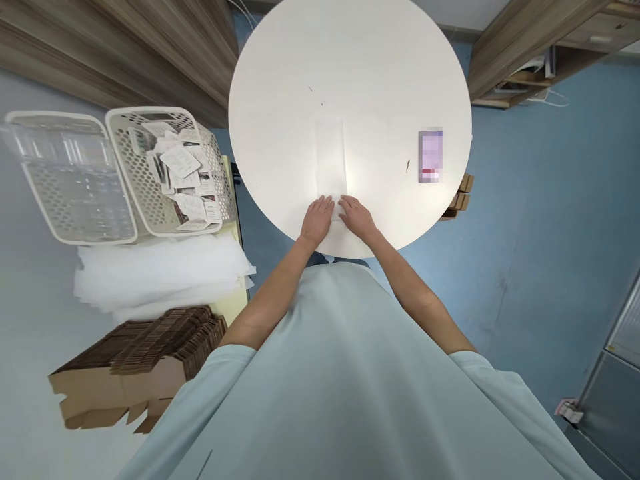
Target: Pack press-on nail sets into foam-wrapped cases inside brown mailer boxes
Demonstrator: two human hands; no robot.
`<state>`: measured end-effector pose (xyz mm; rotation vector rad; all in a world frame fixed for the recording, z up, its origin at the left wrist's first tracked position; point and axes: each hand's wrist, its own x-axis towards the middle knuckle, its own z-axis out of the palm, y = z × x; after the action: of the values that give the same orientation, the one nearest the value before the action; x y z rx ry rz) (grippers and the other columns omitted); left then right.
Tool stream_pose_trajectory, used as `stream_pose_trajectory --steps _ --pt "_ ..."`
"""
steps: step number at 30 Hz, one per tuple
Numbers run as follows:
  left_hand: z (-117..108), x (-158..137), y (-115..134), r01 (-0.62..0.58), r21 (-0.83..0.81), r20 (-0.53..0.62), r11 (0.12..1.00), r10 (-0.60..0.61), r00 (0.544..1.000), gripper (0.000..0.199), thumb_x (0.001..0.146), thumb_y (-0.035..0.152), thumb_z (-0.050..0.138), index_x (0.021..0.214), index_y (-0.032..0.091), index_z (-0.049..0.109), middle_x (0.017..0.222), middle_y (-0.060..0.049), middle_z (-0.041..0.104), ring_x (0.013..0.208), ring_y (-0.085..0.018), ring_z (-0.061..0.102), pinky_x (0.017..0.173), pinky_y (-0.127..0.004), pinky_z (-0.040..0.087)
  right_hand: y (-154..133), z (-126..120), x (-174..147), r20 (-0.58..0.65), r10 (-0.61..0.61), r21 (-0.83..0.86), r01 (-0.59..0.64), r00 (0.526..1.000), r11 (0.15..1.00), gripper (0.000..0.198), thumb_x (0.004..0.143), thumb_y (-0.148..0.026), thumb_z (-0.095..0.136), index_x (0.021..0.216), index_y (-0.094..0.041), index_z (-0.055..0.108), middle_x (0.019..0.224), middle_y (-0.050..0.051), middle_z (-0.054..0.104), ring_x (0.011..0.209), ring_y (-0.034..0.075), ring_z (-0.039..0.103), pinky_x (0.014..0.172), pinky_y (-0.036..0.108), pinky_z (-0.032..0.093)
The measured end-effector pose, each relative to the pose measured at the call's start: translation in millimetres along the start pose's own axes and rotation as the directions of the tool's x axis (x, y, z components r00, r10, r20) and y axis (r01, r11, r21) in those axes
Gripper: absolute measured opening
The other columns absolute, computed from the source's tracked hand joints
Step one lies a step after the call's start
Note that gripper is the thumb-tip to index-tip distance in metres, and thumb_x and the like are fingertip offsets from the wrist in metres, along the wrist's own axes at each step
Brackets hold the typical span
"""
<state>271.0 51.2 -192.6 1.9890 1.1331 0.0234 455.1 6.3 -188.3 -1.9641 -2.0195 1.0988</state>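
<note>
A thin, whitish, see-through sheet lies lengthwise on the round white table, its long sides pointing away from me. At its near end, my left hand is closed over the left corner with the fingertips on the sheet. My right hand grips the right corner the same way, fingers bent and thumb turned inward. A small gap separates the two hands, and the near edge of the sheet shows between them. Parts of the sheet under the fingers are hidden.
A blurred purple rectangular item lies on the table's right side. To the left stand a white basket of paper cards, a basket with clear plastic, stacked white sheets and flattened brown cardboard boxes. Wooden cabinets border the back.
</note>
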Motion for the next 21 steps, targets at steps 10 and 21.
stream_pose_trajectory --steps 10,21 --pt "0.0 -57.3 -5.9 -0.009 0.131 0.124 0.991 -0.008 0.992 0.078 0.099 0.036 0.058 0.17 0.014 0.038 0.177 -0.017 0.039 0.169 -0.038 0.023 0.135 -0.057 0.021 -2.8 24.4 -55.1 0.036 -0.004 -0.034 0.005 0.999 0.999 0.06 0.108 -0.025 0.048 0.167 -0.015 0.043 0.179 0.016 0.033 0.168 0.032 0.028 0.131 0.056 0.037" --pt "1.9 -63.7 4.2 0.109 0.087 0.047 0.99 -0.114 0.992 0.061 0.106 0.039 0.051 0.162 0.016 0.048 0.148 -0.019 0.068 0.161 -0.036 0.038 0.13 -0.055 0.032 -1.3 20.0 -68.6 -0.041 0.028 0.063 -0.026 0.999 0.998 0.055 0.116 -0.045 0.035 0.161 -0.017 0.052 0.167 0.016 0.054 0.154 0.032 0.05 0.125 0.051 0.045"
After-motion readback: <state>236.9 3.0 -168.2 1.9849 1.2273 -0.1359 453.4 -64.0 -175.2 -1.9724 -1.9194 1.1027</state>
